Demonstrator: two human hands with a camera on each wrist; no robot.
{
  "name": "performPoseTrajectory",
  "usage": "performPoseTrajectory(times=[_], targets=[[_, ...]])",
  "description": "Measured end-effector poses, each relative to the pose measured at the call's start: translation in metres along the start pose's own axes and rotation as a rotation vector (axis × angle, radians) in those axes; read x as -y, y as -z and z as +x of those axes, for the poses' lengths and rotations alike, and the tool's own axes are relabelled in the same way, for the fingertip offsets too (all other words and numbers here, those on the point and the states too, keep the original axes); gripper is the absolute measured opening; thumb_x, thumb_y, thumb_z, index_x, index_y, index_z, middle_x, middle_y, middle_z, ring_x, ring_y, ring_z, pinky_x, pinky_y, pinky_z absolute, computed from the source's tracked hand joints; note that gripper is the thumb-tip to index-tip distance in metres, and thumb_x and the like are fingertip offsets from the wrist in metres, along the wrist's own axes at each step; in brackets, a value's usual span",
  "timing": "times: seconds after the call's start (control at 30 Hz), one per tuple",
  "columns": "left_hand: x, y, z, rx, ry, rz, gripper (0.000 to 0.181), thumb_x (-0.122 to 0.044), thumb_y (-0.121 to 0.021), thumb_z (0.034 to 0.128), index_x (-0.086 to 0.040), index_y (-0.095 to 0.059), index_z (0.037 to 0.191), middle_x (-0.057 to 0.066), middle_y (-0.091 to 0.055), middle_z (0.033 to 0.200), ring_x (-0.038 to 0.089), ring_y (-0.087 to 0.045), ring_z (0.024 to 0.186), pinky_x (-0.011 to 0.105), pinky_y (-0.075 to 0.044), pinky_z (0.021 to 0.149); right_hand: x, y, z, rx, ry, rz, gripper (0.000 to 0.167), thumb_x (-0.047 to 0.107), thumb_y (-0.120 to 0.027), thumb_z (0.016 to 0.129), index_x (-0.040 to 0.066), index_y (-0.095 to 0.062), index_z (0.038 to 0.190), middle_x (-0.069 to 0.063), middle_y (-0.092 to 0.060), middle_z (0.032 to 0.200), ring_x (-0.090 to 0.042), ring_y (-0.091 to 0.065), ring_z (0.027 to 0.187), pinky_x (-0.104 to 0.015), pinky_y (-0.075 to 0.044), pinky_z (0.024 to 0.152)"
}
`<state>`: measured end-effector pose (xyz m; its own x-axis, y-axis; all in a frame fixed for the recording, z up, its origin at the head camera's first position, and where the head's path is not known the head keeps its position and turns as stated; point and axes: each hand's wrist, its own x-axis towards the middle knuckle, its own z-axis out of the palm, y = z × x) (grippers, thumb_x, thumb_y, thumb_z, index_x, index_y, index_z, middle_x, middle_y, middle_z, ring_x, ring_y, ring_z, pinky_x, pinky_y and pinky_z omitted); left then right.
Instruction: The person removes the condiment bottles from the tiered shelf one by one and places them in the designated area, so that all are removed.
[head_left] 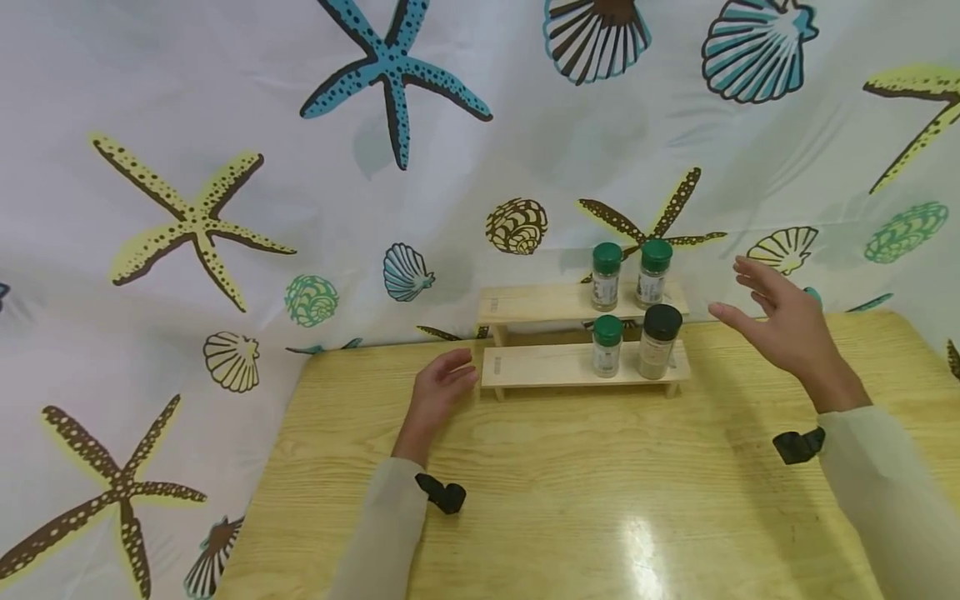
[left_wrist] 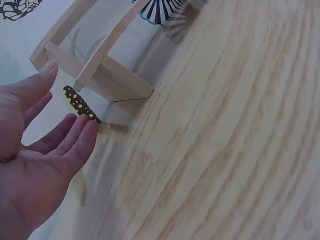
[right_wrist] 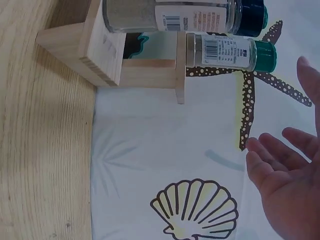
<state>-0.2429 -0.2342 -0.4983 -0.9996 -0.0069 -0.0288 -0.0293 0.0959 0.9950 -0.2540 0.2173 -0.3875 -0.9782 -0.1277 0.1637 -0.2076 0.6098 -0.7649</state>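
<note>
Head view: relaxed, unladen left hand (head_left: 441,392) beside the wooden rack (head_left: 540,367) on the bench (head_left: 555,467); rightward on it, three green-capped jars (head_left: 607,356) and a black-capped jar (head_left: 657,348) (standing before one of them); then right hand (head_left: 783,323), also released, before patterned cloth (head_left: 450,225).

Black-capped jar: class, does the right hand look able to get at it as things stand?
Probably yes. The right hand is empty, and the black-capped jar stands rightmost on the lower shelf; its green-capped neighbour is to its left, so nothing appears to block the way.
</note>
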Motion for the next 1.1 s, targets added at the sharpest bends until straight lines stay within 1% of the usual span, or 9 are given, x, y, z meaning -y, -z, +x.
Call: performPoseTrajectory(times=[0.2, 0.33, 0.43, 0.53, 0.63, 0.73, 0.87, 0.93, 1.1], targets=[[0.005, -0.006, 0.009, -0.006, 0.021, -0.039, 0.041, -0.007, -0.068, 0.0866, 0.002, -0.057, 0.125, 0.022, -0.055, 0.131, 0.028, -0.057, 0.118, 0.02, -0.052, 0.082, 0.008, -0.014, 0.018, -0.054, -0.015, 0.087, 0.073, 0.044, -0.061, 0.09, 0.011, -0.032, 0.148, -0.014, -0.038, 0.149, -0.031, -0.039, 0.136, -0.043, -0.034, 0.11], [0.008, -0.011, 0.015, -0.016, 0.048, -0.043, 0.042, -0.005, -0.07, 0.0841, 0.002, -0.058, 0.123, 0.021, -0.058, 0.127, 0.015, -0.062, 0.106, 0.019, -0.052, 0.078, 0.012, -0.022, 0.031, -0.051, -0.017, 0.139, 0.07, 0.042, -0.064, 0.089, 0.008, -0.038, 0.145, -0.017, -0.047, 0.142, -0.031, -0.043, 0.133, -0.043, -0.035, 0.11], [0.007, -0.016, 0.017, -0.018, 0.066, -0.04, 0.042, -0.002, -0.07, 0.0837, 0.002, -0.058, 0.124, 0.02, -0.058, 0.125, 0.008, -0.061, 0.1, 0.018, -0.052, 0.077, 0.015, -0.027, 0.04, -0.018, -0.023, 0.165, 0.071, 0.042, -0.065, 0.088, 0.007, -0.04, 0.143, -0.02, -0.048, 0.139, -0.034, -0.043, 0.132, -0.045, -0.034, 0.11], [0.007, -0.019, 0.018, -0.008, 0.07, -0.036, 0.04, -0.002, -0.069, 0.0841, 0.002, -0.059, 0.123, 0.019, -0.058, 0.126, 0.009, -0.061, 0.098, 0.018, -0.051, 0.077, 0.016, -0.032, 0.049, 0.011, -0.012, 0.176, 0.068, 0.041, -0.066, 0.087, 0.006, -0.043, 0.141, -0.02, -0.049, 0.138, -0.035, -0.044, 0.131, -0.046, -0.035, 0.109], [0.008, -0.02, 0.02, 0.002, 0.078, -0.029, 0.04, -0.005, -0.071, 0.0836, 0.0, -0.061, 0.122, 0.016, -0.058, 0.127, 0.009, -0.061, 0.098, 0.018, -0.051, 0.076, 0.017, -0.04, 0.056, 0.014, 0.0, 0.193, 0.062, 0.04, -0.068, 0.087, 0.007, -0.049, 0.136, -0.018, -0.052, 0.135, -0.033, -0.047, 0.128, -0.045, -0.036, 0.109], [0.011, -0.02, 0.021, 0.014, 0.076, -0.058, 0.042, -0.002, -0.071, 0.0825, 0.001, -0.06, 0.123, 0.015, -0.056, 0.13, 0.01, -0.061, 0.097, 0.019, -0.051, 0.075, 0.017, -0.048, 0.061, 0.012, -0.001, 0.211, 0.06, 0.04, -0.068, 0.086, 0.007, -0.051, 0.133, -0.017, -0.054, 0.131, -0.032, -0.048, 0.126, -0.045, -0.037, 0.108], [0.012, -0.021, 0.023, 0.018, 0.081, -0.103, 0.044, 0.004, -0.071, 0.0799, 0.002, -0.059, 0.122, 0.015, -0.055, 0.128, 0.011, -0.062, 0.094, 0.02, -0.052, 0.075, 0.017, -0.056, 0.064, 0.018, -0.019, 0.223, 0.061, 0.043, -0.068, 0.085, 0.009, -0.051, 0.133, -0.016, -0.055, 0.13, -0.032, -0.049, 0.127, -0.047, -0.041, 0.104], [0.012, -0.022, 0.023, 0.015, 0.086, -0.101, 0.044, 0.005, -0.072, 0.0786, 0.001, -0.061, 0.12, 0.014, -0.057, 0.125, 0.011, -0.062, 0.093, 0.02, -0.052, 0.074, 0.016, -0.059, 0.064, 0.022, -0.016, 0.223, 0.061, 0.042, -0.068, 0.085, 0.008, -0.052, 0.132, -0.016, -0.055, 0.129, -0.033, -0.049, 0.127, -0.049, -0.042, 0.102], [0.009, -0.022, 0.023, 0.027, 0.099, -0.109, 0.044, 0.006, -0.072, 0.078, 0.003, -0.061, 0.12, 0.012, -0.057, 0.122, 0.011, -0.06, 0.091, 0.02, -0.052, 0.073, 0.014, -0.064, 0.065, 0.01, 0.012, 0.217, 0.055, 0.035, -0.068, 0.087, 0.005, -0.053, 0.13, -0.021, -0.057, 0.125, -0.036, -0.05, 0.124, -0.05, -0.041, 0.103]])
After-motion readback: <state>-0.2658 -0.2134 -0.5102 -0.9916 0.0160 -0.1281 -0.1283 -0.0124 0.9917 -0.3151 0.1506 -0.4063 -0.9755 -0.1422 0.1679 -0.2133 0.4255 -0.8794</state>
